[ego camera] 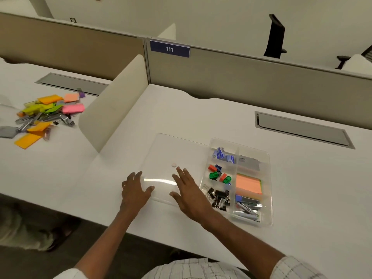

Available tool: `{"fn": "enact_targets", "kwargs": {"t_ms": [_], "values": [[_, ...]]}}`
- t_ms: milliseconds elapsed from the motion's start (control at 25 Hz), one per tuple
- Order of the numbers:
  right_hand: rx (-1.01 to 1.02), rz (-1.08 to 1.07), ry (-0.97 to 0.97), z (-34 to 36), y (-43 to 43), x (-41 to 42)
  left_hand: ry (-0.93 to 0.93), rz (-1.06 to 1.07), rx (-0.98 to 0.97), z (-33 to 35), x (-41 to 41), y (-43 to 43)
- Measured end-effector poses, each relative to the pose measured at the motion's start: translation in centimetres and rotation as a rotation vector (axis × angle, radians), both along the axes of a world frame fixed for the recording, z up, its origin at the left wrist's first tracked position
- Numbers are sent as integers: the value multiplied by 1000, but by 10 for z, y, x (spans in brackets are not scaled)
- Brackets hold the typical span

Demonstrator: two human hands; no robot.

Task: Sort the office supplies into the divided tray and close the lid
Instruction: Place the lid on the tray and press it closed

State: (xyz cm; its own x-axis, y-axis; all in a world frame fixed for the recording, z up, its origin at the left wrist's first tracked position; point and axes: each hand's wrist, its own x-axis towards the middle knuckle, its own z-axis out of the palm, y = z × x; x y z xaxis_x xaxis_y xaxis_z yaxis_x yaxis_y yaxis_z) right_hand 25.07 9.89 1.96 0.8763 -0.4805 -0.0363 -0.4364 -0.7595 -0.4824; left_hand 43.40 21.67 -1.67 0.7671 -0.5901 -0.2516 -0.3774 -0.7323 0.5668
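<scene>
- The left hand (136, 190) is held palm down with fingers spread and straight, gripping nothing, at the near left corner of the clear lid (177, 152).
- The right hand (187, 191) is likewise laid flat and spread, empty, over the lid's near right part, just beside the divided tray (270, 198).
- Whether the lid is pressed cannot be told.
- The lid is seen lying flat on the table (302, 188), left of the tray and touching it.
- The uncovered tray is filled with blue boxes (221, 154), coloured clips (219, 175), black binder clips (218, 198), orange sticky notes (248, 184) and metal tools (247, 208).
- More supplies (46, 113) are piled beyond the divider (114, 101).
</scene>
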Motion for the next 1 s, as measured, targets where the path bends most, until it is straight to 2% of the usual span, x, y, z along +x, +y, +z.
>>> {"fn": "enact_targets", "kwargs": {"t_ms": [120,240,360,480,600,760,880,1000], "values": [[100,-5,-19,-1,6,6,150,168,-229,23,12,5],[307,-128,-129,14,10,11,248,193,-434,63,10,5],[539,-326,-329,45,8,17,360,117,-620,106,-16,-11],[711,-463,-481,83,-9,11,426,-72,-735,136,-59,-33],[859,-537,-578,111,-39,-15,374,-386,-701,147,-104,-53],[847,-664,-666,122,-75,-70,371,-786,-560,131,-144,-75],[824,-742,-776,108,-82,-118,181,-803,-489,97,-151,-82],[709,-858,-837,78,-78,-161,27,-644,-237,57,-141,-83]]}}
